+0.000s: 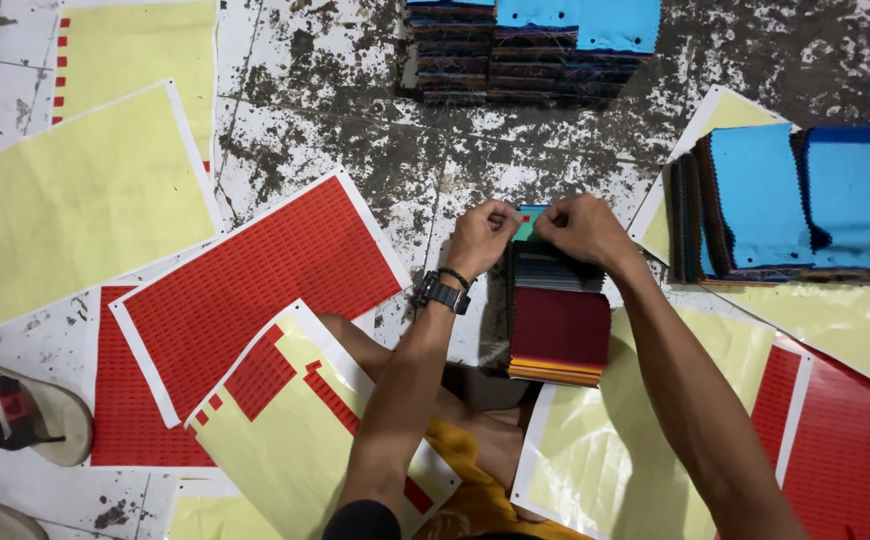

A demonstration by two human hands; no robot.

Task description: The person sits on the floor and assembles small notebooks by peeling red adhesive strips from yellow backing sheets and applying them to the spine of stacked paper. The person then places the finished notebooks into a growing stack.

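A stack of fabric swatches (559, 325) stands on the floor in front of me, dark red on its near face, with many coloured layers. My left hand (482, 235) and my right hand (582, 230) are both closed at the far top edge of the stack, pinching a small green and red piece (529, 217) between them. I wear a black watch (442, 292) on the left wrist. A yellow sheet with red sticker rows (295, 415) lies across my knee.
Red sticker sheets (255, 280) and yellow backing sheets (75, 200) are spread over the stained floor. Stacks of swatches topped in blue sit at the right (795, 200) and far centre (545, 50). A sandal (20, 412) lies at the left.
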